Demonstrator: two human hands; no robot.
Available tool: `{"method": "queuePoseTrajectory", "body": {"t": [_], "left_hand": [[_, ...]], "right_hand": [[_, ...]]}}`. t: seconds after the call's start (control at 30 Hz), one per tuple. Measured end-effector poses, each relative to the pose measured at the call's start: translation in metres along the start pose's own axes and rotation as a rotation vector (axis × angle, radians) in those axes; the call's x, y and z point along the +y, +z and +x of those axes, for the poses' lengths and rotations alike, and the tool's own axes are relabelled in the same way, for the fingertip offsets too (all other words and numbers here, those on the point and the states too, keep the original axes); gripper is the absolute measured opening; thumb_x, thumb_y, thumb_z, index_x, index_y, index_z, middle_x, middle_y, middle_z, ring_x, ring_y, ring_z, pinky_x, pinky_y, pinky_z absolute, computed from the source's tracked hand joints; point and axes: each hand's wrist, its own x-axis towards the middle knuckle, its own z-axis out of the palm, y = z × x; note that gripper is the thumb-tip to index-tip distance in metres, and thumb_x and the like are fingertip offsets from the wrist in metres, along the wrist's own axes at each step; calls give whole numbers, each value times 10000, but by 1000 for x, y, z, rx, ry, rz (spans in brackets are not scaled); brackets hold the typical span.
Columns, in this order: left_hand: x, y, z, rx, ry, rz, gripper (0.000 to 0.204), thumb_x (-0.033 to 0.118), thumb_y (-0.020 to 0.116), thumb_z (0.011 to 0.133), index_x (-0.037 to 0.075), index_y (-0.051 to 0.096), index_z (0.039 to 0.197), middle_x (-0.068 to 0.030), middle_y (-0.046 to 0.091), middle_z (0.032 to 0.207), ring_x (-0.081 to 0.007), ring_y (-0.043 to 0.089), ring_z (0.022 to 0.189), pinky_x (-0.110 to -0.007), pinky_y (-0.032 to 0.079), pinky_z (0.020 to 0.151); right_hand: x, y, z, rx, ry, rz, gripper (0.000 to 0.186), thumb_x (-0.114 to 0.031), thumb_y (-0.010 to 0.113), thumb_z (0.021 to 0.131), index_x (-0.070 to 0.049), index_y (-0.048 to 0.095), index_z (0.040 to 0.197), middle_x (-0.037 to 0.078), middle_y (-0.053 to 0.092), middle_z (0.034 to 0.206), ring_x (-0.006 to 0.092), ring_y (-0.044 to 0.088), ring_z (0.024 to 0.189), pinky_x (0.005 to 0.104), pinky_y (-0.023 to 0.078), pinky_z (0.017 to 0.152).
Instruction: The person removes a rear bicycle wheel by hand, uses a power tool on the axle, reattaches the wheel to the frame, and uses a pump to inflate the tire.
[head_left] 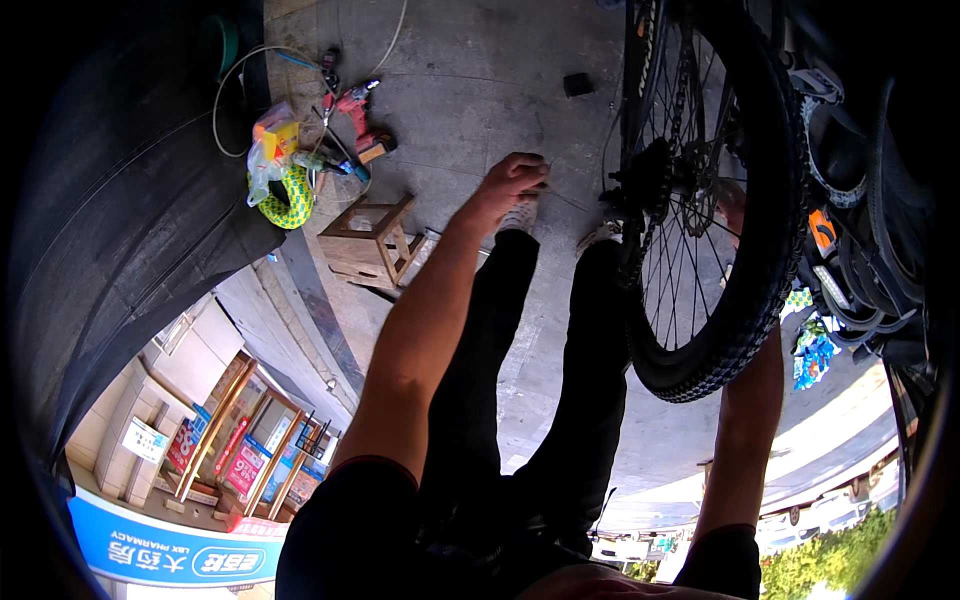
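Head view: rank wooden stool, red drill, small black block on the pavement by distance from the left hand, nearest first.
Taken from the left hand:
1. Small black block, up and slightly right on the concrete.
2. Wooden stool, to its lower left; nearly tied with the block.
3. Red drill, upper left beside the tool pile, plainly farthest.

black knobby tyre (760, 290) | red drill (362, 118) | yellow-green checkered hose (288, 200) | black trousers (520, 380)

The bicycle wheel (715, 200) stands at the right, above the concrete floor (480, 90). The left hand (510, 185) reaches to just left of its hub, pinching a thin cable (570, 200) that runs to the wheel. The right hand (733, 205) sits behind the spokes. A wooden stool (368, 243) stands left of the left hand; farther left and beyond it lie a cordless drill (362, 122) and a coiled hose (285, 198).
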Motion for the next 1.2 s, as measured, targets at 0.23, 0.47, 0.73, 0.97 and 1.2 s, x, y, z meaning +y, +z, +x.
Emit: {"method": "queuePoseTrajectory", "body": {"t": [0.23, 0.47, 0.73, 0.97, 1.2], "left_hand": [[-75, -211, 16, 463, -88, 34, 356, 353, 682, 961, 116, 629, 1222, -29, 682, 1106, -184, 677, 972, -378, 536, 858], [-96, -577, 126, 701, 50, 1942, 388, 390, 662, 908, 88, 676, 1150, -54, 689, 956, -216, 681, 814, -422, 550, 644], [-80, -633, 235, 1205, -203, 1058, 1178, 683, 790, 670, -66, 363, 1472, -277, 513, 1436, -397, 559, 1286, -480, 444, 1084], [-128, -613, 238, 1204, -187, 801, 867, 575, 829, 719, -23, 591, 1299, -234, 634, 1246, -320, 637, 1106, -438, 528, 930], [-96, -506, 195, 622, 435, 176, 277, 68, 747, 834, 96, 568, 1042, 2, 588, 824, -115, 553, 652, -280, 474, 576]], "right_hand": [[-18, 19, 25, -52, -242, -115, 372, -219, 568, 1012, 4, 581, 1310, 100, 601, 1260, 195, 588, 1107, 315, 446, 977], [17, 10, 36, 117, -168, 40, 421, -297, 547, 1028, -31, 556, 1354, 67, 597, 1283, 187, 566, 1137, 316, 412, 1000], [21, 14, 22, 235, -330, -8, 447, -186, 502, 1055, -46, 461, 1477, 100, 574, 1400, 216, 541, 1289, 363, 396, 1102], [-13, -11, -80, 193, -386, -197, 427, -305, 465, 1073, -2, 540, 1363, 148, 604, 1328, 287, 597, 1201, 407, 443, 1048], [-146, 18, -280, 695, -690, 289, 784, -552, 442, 1024, 12, 296, 1548, 261, 474, 1484, 360, 531, 1321, 478, 400, 1124]]}}
